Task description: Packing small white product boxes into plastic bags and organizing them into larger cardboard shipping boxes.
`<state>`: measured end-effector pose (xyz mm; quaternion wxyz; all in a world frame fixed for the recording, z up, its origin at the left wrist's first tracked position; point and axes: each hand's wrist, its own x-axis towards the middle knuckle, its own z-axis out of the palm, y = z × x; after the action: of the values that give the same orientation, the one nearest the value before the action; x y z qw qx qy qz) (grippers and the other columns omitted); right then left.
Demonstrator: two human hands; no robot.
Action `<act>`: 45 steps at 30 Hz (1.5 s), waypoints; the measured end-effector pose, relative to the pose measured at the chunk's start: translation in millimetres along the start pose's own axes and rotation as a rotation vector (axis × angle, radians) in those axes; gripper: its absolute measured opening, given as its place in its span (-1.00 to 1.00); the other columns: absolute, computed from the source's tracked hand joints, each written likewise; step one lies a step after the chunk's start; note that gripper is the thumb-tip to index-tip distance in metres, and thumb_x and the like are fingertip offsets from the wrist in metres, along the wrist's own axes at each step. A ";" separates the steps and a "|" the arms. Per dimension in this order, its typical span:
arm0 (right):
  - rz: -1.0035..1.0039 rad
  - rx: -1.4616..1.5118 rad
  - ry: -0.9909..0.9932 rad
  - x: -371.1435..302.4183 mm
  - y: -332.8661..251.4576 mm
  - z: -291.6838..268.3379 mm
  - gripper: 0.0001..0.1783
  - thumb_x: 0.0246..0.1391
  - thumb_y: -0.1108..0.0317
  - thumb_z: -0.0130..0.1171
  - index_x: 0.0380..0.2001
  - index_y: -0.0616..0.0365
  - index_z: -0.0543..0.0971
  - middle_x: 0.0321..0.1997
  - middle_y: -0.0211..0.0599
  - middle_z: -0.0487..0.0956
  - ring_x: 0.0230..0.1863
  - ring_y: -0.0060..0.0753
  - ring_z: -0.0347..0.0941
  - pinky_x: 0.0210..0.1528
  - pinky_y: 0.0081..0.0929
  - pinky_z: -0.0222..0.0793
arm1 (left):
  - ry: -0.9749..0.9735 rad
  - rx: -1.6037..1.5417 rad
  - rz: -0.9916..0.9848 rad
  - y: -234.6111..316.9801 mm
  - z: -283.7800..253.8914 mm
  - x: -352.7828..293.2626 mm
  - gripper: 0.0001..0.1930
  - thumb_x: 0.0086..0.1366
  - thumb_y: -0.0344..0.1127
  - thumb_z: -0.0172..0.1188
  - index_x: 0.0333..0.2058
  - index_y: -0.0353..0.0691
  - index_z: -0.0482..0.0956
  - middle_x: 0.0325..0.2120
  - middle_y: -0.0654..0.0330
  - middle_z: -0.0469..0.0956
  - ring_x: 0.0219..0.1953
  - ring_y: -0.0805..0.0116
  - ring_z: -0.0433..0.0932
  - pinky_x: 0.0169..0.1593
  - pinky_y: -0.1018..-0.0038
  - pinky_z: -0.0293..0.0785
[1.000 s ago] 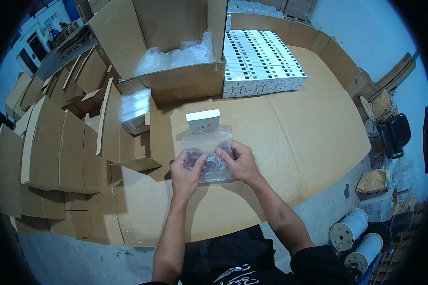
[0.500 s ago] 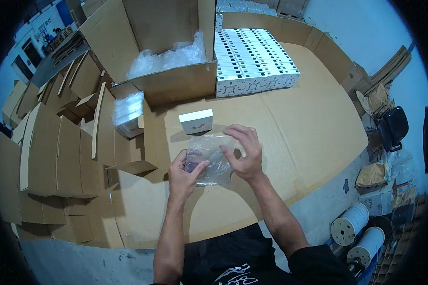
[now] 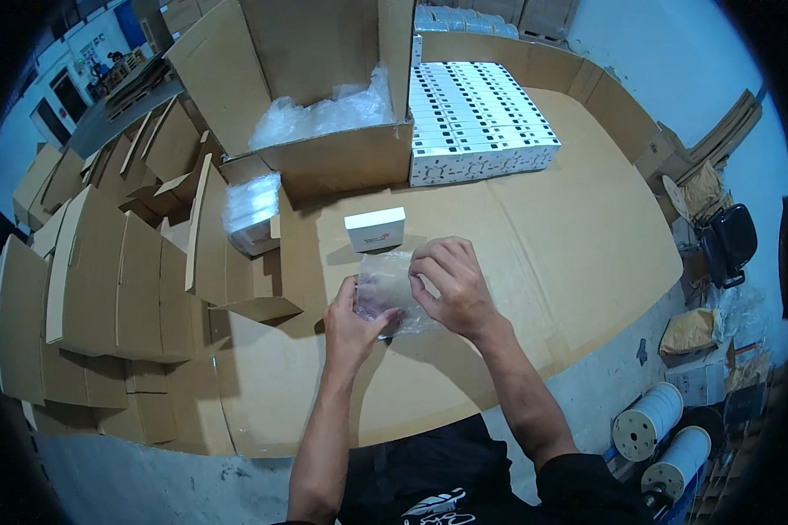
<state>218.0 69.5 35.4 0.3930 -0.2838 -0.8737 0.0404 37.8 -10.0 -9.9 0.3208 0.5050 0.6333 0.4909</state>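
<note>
A clear plastic bag [image 3: 383,284] hangs low over the cardboard-covered table in front of me. My left hand [image 3: 351,331] grips its left side between thumb and fingers. At the bag's upper right edge, my right hand [image 3: 453,284] is closed in a pinch, its fingers bent and the fingertips partly hidden. Just beyond the bag stands a small white box [image 3: 375,232] with a little red mark on its front. The bag looks flat and see-through.
Behind stands a large open carton [image 3: 341,162] with clear plastic bags inside. Stacked white patterned boxes [image 3: 486,162] sit to its right. On the left, a smaller open carton [image 3: 267,308] holds plastic-wrapped packs [image 3: 252,214], beside several upright cartons [image 3: 140,289]. Cable spools [image 3: 648,420] lie lower right.
My right hand's fingers have gone from spread apart to pinched together at the bag's edge. My left hand keeps its hold. The whole view has shifted slightly.
</note>
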 end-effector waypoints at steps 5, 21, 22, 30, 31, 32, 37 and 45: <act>-0.053 -0.180 -0.182 23.7 -18.8 -17.2 -0.80 -0.06 0.42 0.32 -0.30 0.15 0.60 -0.17 -0.24 0.61 -0.07 -0.23 0.48 0.13 -0.16 0.30 | 0.022 -0.003 -0.003 7.9 1.9 -2.5 -0.50 -0.02 -0.41 0.60 -0.12 -0.31 0.55 -0.28 0.03 0.73 -0.24 0.23 0.74 -0.15 0.33 0.62; 0.182 0.136 -0.641 61.1 -16.1 -2.0 -0.77 0.10 0.31 0.24 -0.24 0.24 0.58 -0.34 0.07 0.65 -0.17 0.16 0.61 -0.05 -0.05 0.50 | 0.039 0.029 0.053 9.7 -0.5 -1.4 -0.50 0.00 -0.42 0.58 -0.11 -0.33 0.53 -0.29 -0.03 0.70 -0.19 0.07 0.72 -0.14 0.24 0.61; 0.190 0.153 -0.623 61.4 -12.7 -1.3 -0.75 0.11 0.29 0.23 -0.22 0.25 0.57 -0.32 0.09 0.66 -0.21 0.18 0.61 -0.07 -0.06 0.51 | 0.023 0.051 0.043 10.9 -1.3 -1.1 -0.50 -0.01 -0.42 0.59 -0.11 -0.33 0.53 -0.29 -0.03 0.70 -0.19 0.07 0.72 -0.15 0.24 0.60; 0.262 0.320 -0.572 54.3 -0.6 2.5 -0.73 0.16 0.24 0.21 -0.25 0.26 0.61 -0.31 0.08 0.67 -0.24 0.18 0.61 -0.14 -0.07 0.51 | 0.053 0.015 0.042 6.0 1.9 -0.9 -0.46 -0.03 -0.37 0.61 -0.09 -0.31 0.54 -0.26 -0.03 0.70 -0.17 0.08 0.72 -0.11 0.26 0.61; 0.249 0.365 -0.608 55.9 2.3 3.1 -0.74 0.15 0.26 0.26 -0.23 0.25 0.61 -0.32 0.05 0.68 -0.26 0.17 0.62 -0.15 -0.13 0.52 | 0.057 0.024 0.064 9.3 2.2 -1.1 -0.46 -0.03 -0.36 0.61 -0.08 -0.30 0.54 -0.25 -0.03 0.71 -0.16 0.09 0.72 -0.10 0.27 0.62; 0.254 0.367 -0.607 57.8 4.1 1.5 -0.74 0.15 0.26 0.26 -0.23 0.25 0.61 -0.32 0.05 0.68 -0.26 0.17 0.62 -0.15 -0.13 0.52 | 0.053 0.026 0.061 13.6 0.9 -0.9 -0.46 -0.03 -0.36 0.61 -0.08 -0.30 0.54 -0.25 -0.03 0.71 -0.16 0.09 0.72 -0.10 0.27 0.62; 0.130 0.593 -0.632 63.1 2.8 -6.1 -0.69 0.10 0.30 0.29 -0.09 0.16 0.68 -0.21 -0.07 0.72 -0.24 0.05 0.65 -0.08 -0.20 0.57 | -0.087 0.030 -0.078 14.7 -5.7 0.8 -0.38 -0.05 -0.35 0.61 0.00 -0.33 0.55 -0.17 0.00 0.70 -0.11 0.20 0.70 -0.01 0.29 0.61; 0.087 0.518 -0.385 54.5 10.6 2.8 -0.32 -0.03 0.43 0.36 0.24 0.05 0.51 -0.15 -0.13 0.72 -0.22 -0.04 0.64 -0.04 -0.28 0.55 | -0.129 -0.023 -0.057 -12.2 -8.9 3.7 -0.38 -0.05 -0.34 0.63 0.00 -0.31 0.57 -0.19 0.05 0.71 -0.13 0.25 0.70 -0.05 0.32 0.63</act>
<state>192.1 107.5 66.5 0.2775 -0.1984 -0.8798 0.3310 24.7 -9.3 -18.3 0.3806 0.5136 0.6198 0.4552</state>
